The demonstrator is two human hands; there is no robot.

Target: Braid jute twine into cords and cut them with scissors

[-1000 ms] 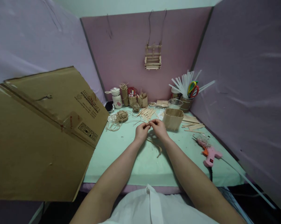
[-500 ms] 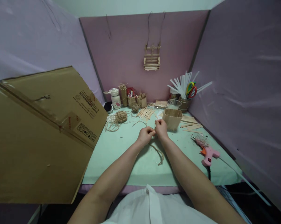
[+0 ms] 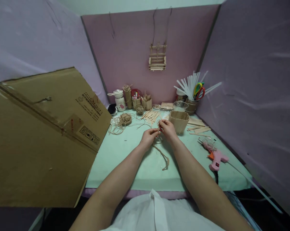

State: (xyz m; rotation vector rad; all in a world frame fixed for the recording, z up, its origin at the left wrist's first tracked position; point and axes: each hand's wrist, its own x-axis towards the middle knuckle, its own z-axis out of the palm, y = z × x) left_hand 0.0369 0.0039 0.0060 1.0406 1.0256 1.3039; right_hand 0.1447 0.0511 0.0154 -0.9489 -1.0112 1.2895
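Observation:
Over the middle of the table, my left hand [image 3: 148, 138] pinches jute twine, its fingertips close to those of the other hand. My right hand [image 3: 167, 129] is also closed in a pinch on the twine, with a thin loop showing by its fingers. A braided length of twine [image 3: 161, 152] trails from below my hands toward me and ends in a frayed, curled tip. Just beyond my right hand stands a basket of wooden craft sticks [image 3: 179, 122]. A ball of twine [image 3: 125, 119] with loose coils lies to the left.
A pink hot glue gun [image 3: 216, 158] lies at the right with its glue stick jutting past the edge. Loose craft sticks [image 3: 151, 116], a white bottle [image 3: 119, 101] and scissors [image 3: 199, 91] in a pot stand toward the back. A large cardboard sheet [image 3: 51, 144] blocks the left.
My right hand has shifted slightly and its fingers have turned more to the left, with a small twine loop now showing. The view has tilted a little; the braid lies nearly as before.

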